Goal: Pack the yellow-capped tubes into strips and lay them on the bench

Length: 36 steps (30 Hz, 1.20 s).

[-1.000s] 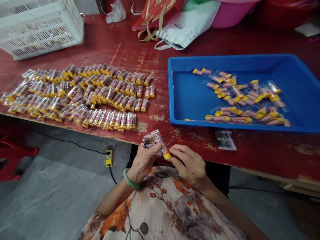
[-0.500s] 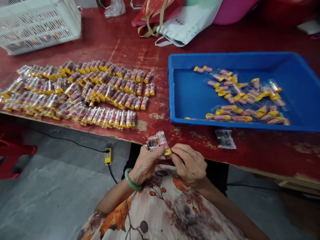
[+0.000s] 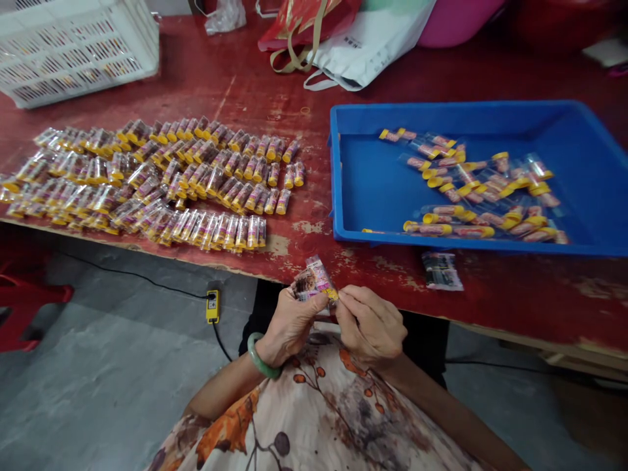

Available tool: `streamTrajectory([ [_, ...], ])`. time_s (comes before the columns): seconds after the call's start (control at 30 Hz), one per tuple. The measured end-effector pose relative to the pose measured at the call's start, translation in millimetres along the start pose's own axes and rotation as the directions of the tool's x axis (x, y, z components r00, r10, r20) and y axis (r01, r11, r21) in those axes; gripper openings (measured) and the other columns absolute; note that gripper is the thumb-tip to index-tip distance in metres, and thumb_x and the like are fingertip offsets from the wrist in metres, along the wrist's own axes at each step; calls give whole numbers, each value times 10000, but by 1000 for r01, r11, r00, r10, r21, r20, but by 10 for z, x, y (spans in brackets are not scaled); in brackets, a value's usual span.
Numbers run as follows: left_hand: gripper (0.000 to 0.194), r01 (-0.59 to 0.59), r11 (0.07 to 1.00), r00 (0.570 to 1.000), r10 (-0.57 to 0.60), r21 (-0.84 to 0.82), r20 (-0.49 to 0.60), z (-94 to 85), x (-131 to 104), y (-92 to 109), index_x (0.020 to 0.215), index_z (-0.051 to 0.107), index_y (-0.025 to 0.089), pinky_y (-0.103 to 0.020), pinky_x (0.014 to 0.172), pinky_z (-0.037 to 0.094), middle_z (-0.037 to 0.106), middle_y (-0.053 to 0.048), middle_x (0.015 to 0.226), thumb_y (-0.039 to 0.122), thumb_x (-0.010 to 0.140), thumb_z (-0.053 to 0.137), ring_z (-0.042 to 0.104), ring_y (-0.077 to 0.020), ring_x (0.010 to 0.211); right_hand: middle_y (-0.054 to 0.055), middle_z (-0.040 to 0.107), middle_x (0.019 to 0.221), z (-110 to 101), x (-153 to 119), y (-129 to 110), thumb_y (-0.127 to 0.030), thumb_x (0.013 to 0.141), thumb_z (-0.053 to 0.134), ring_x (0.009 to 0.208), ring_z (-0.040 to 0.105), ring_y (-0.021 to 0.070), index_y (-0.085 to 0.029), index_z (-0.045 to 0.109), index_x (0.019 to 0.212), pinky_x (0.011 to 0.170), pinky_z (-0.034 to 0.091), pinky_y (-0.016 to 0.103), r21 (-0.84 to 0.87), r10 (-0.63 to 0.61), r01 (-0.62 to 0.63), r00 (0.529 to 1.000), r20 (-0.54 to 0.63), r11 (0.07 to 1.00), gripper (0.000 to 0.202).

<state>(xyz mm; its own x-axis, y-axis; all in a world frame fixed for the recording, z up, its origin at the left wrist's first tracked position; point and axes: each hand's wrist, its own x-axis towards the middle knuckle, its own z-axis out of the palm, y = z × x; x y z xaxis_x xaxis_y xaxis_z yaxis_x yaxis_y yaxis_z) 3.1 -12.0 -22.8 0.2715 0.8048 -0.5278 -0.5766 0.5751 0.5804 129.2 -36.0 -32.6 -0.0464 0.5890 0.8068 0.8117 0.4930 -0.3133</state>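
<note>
My left hand (image 3: 294, 320), with a green bangle at its wrist, is closed on a clear printed packet (image 3: 314, 280) with a yellow patch at its lower right. My right hand (image 3: 371, 322) pinches at that packet's yellow end, its fingertips pressed together. Rows of clear tubes with yellow ends (image 3: 210, 229) lie on the red table (image 3: 304, 242) at the left. A blue tray (image 3: 383, 237) at the right holds loose tubes with yellow ends (image 3: 473, 231). Just in front of the tray is a small stack of printed packets (image 3: 441, 271).
A white slotted crate (image 3: 78, 55) stands at the back left. Red (image 3: 309, 23) and white bags (image 3: 375, 49) lie at the back middle. Below the table edge are a red stool (image 3: 29, 297) and a yellow socket box (image 3: 212, 307) with a black cable.
The held packet has turned slightly between my hands and shows more of its printed face. My right hand has shifted a little; both hands stay in nearly the same place.
</note>
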Motion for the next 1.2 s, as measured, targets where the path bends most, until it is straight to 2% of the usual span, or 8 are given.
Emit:
streamTrajectory([
  [0.23,397,-30,1000,998,30,0,59,-32,16,22,888,704,144,-257,690,484,709,-28,798,276,556,877,624,-135,688,51,686,774,5,37,-27,-14,753,646,706,676,168,-162,629,925,650,571,272,48,30,-31,999,35,998,227],
  [0.37,352,-32,999,993,29,23,114,-57,9,52,906,712,144,-286,726,510,721,-53,836,305,622,844,660,-164,722,97,674,973,-53,78,-10,-83,772,614,856,675,203,-168,598,1115,703,574,311,137,125,-149,978,166,979,354],
  [0.47,395,29,997,988,-39,70,150,-82,-6,69,915,718,137,-317,703,530,723,-73,815,375,623,835,677,-189,690,158,599,1207,-143,152,91,-158,777,618,1079,609,275,-166,513,1283,833,557,402,299,141,-256,924,356,919,517],
  [0.57,411,84,990,980,-103,110,173,-100,-22,77,903,718,137,-325,691,531,719,-71,782,405,614,835,676,-195,669,177,498,1365,-212,248,218,-265,785,661,1093,587,275,-181,439,1373,891,533,432,413,175,-425,836,521,806,634],
  [0.63,421,93,989,978,-111,112,174,-100,-32,76,922,717,143,-320,712,523,720,-66,799,393,607,841,673,-194,695,177,475,1399,-220,305,266,-306,772,701,1160,555,288,-179,415,1397,987,481,468,435,140,-437,814,564,787,698],
  [0.73,425,106,990,978,-121,93,172,-87,-43,71,935,715,143,-319,735,514,718,-66,827,368,601,849,666,-189,710,173,504,1379,-194,353,256,-255,761,720,1293,465,303,-166,431,1383,1080,401,494,451,55,-347,838,543,822,692],
  [0.87,403,114,991,974,-126,70,190,-73,-46,73,936,711,136,-319,733,509,714,-74,835,347,620,843,663,-183,695,171,561,1315,-163,342,189,-198,757,705,1249,519,284,-162,467,1346,1042,451,464,438,76,-320,869,489,840,637],
  [1.2,335,115,992,973,-124,60,196,-113,-30,71,957,709,135,-283,730,489,704,-65,853,268,669,817,646,-164,734,162,589,1276,-82,256,205,-114,704,648,1187,571,284,-169,502,1303,978,502,464,438,100,-301,899,425,847,619],
])
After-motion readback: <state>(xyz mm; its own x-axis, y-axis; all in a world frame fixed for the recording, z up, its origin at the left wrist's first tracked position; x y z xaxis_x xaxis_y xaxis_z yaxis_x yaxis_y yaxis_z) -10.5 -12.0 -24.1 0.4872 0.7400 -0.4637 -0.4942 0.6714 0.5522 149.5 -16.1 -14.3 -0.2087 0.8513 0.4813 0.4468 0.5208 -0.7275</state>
